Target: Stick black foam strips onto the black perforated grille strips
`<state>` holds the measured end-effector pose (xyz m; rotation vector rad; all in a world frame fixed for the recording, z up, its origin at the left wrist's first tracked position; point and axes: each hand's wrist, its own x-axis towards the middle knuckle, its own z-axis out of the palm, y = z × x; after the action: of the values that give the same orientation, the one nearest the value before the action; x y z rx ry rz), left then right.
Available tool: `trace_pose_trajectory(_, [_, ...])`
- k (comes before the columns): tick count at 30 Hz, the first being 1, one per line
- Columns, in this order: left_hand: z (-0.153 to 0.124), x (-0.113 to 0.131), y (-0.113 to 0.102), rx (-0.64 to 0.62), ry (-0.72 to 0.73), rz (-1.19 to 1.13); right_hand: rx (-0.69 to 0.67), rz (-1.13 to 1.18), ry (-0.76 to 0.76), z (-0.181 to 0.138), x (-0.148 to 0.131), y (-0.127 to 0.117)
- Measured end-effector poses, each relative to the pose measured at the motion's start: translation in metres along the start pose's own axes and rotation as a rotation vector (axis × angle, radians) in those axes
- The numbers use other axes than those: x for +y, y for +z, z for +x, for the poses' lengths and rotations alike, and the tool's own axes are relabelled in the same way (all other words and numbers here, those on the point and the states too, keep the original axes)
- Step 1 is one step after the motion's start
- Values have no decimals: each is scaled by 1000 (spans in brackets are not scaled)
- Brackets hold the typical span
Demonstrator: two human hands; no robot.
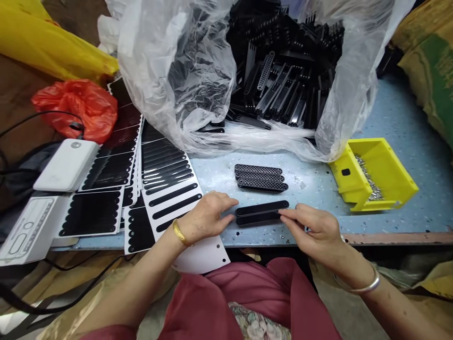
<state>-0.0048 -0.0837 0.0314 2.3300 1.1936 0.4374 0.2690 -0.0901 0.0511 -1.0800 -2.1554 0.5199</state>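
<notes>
Two long black plastic strips (262, 212) lie side by side near the front edge of the blue table (399, 123). My left hand (207, 218) pinches their left end with its fingers closed. My right hand (313, 227) pinches the right end the same way. Just behind them lie three black perforated strips (261, 177) in a small stack. Under my left wrist a white backing sheet (170, 189) carries rows of black adhesive strips.
A large clear plastic bag (198, 71) full of black plastic parts fills the back. A yellow bin (375, 172) with small metal pieces stands at the right. More sticker sheets (106, 165), white devices (65, 165), a red bag (78, 106) and cables lie left.
</notes>
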Motion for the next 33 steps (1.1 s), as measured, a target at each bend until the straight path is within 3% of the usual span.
trace_pose_trajectory(7, [8,0,9,5,3,1,-50,-30,-62,-3,-10,25])
trace_pose_trajectory(20, [16,5,23,244,-48,-253,-76,-84,-58,15,-22,52])
trace_pose_trajectory(33, [15,5,25,283,-35,-298,-101,-111,-75,18,-33,46])
